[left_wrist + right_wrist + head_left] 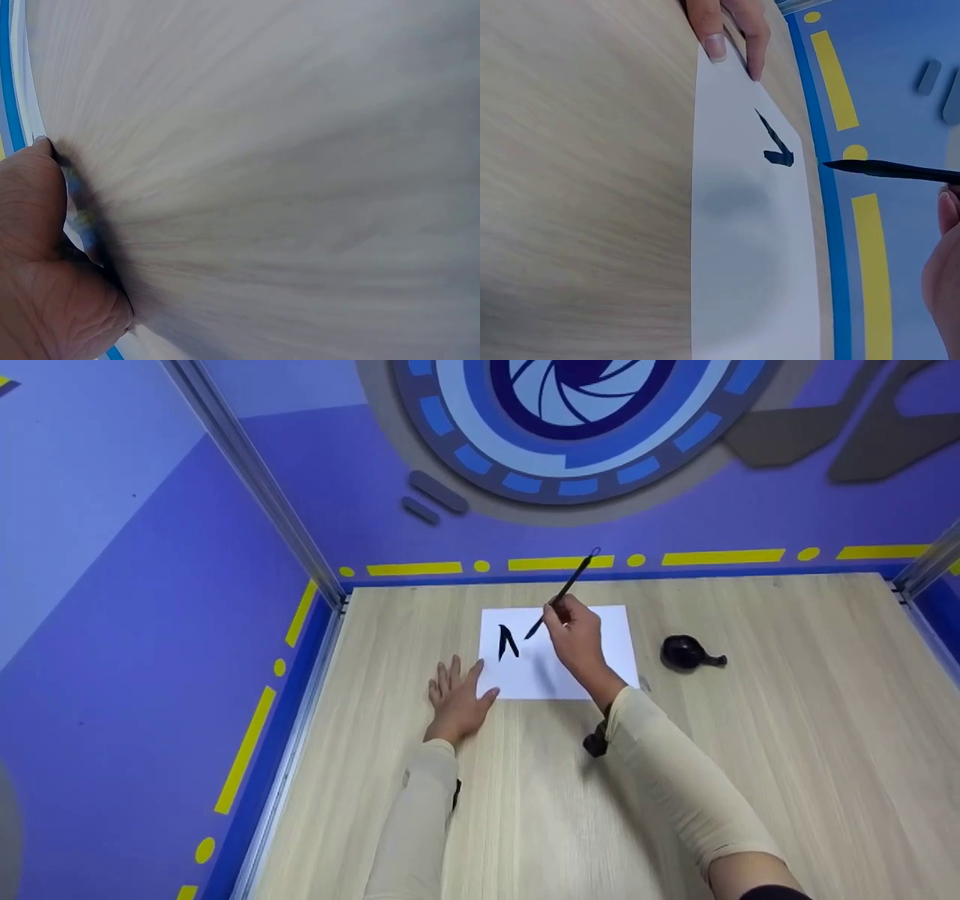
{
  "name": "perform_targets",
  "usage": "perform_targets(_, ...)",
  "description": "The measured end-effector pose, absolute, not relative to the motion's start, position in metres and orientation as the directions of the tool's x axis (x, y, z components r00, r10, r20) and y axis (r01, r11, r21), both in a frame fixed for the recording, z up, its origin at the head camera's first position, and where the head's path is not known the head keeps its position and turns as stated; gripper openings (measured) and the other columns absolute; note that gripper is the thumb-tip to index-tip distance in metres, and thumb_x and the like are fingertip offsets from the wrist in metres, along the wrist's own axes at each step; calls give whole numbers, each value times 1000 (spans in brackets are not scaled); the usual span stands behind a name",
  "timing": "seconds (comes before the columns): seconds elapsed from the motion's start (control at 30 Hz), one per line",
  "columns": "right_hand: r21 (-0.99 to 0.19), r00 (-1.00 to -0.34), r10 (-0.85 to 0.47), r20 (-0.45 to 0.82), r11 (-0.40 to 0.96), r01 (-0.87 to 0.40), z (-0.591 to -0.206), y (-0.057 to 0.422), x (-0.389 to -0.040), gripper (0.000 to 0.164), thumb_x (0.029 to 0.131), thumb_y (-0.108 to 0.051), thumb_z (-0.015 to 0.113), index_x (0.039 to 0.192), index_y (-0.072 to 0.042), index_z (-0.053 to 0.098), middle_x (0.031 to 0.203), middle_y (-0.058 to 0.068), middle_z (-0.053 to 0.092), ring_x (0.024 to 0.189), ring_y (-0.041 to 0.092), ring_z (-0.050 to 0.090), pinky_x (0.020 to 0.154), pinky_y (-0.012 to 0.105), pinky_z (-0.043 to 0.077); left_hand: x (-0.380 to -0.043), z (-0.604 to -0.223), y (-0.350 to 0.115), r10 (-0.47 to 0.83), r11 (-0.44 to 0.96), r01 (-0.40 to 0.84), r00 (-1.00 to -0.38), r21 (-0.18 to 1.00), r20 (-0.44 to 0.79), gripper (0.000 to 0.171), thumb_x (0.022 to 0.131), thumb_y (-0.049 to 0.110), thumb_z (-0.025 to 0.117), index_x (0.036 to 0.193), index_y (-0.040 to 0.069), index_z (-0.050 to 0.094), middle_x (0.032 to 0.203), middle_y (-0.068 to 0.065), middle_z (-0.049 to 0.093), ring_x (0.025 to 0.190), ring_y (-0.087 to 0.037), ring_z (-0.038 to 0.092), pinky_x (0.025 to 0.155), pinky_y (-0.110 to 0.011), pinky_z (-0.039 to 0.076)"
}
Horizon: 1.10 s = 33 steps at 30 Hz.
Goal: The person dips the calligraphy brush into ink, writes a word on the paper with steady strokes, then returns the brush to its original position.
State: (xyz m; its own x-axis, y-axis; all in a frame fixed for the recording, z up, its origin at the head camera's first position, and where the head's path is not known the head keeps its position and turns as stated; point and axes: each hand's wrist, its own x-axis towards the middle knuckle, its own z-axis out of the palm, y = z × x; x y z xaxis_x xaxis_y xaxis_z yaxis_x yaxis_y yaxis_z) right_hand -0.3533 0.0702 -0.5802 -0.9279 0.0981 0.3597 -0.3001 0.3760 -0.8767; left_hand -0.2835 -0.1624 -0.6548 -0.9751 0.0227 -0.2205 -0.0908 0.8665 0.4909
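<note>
A sheet of white paper [555, 679] lies on the wooden table, with two black ink strokes [508, 642] near its upper left. My right hand [576, 637] pinches a dark writing brush [571, 579] by its handle above the sheet. In the right wrist view the pointed tip of the brush [847, 166] is dark and raised off the paper. My left hand [459, 705] lies with spread fingers at the left edge of the sheet, its thumb and index finger on the paper's border. In the left wrist view part of the left hand [37, 255] shows against the table.
A small black round pot with a short spout or handle [682, 652] stands right of the paper. Behind the table rises a blue-purple printed wall [337, 502], joined by a side panel [150, 660] on the left. Metal posts [255, 472] stand at the corners.
</note>
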Motion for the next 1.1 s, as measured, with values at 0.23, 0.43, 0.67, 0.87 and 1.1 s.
perform_targets(0.23,-896,-938,125,323,360,-261,-582,73,-352,18,104,-24,68,104,-7,75,97,12,79,86,23,69,77,32,53,-282,-651,-163,22,880,-87,-975,467,-223,70,108,61,49,170,37,26,183,-12,-4,169,-43,-13,134,-67,-5)
perform_targets(0.43,-899,-948,126,292,375,-227,-585,73,-350,19,105,-25,68,107,-9,77,99,10,80,85,21,67,73,29,52,-283,-653,-164,24,882,-91,-971,462,-238,71,108,63,47,171,39,23,183,-11,-7,168,-42,-16,134,-66,-6)
perform_targets(0.67,-901,-945,153,289,377,-214,-590,73,-351,18,102,-23,70,106,-8,79,97,11,82,85,21,69,73,27,50,-282,-653,-164,40,871,-76,-974,486,-223,71,108,61,49,171,38,25,183,-14,-4,168,-43,-15,133,-69,-6)
perform_targets(0.87,-937,-954,189,234,306,-169,-592,71,-352,18,103,-24,71,106,-8,79,100,12,80,88,21,68,77,30,51,-281,-651,-164,42,864,-76,-974,498,-222,71,108,61,49,171,37,25,183,-14,-4,168,-44,-15,133,-68,-7)
perform_targets(1.1,-946,-963,198,181,303,-115,-598,68,-352,21,104,-25,70,111,-9,80,105,12,81,94,22,72,79,29,55,-282,-651,-164,41,863,-76,-975,499,-219,70,109,59,50,171,36,26,183,-15,-4,168,-45,-14,133,-69,-7)
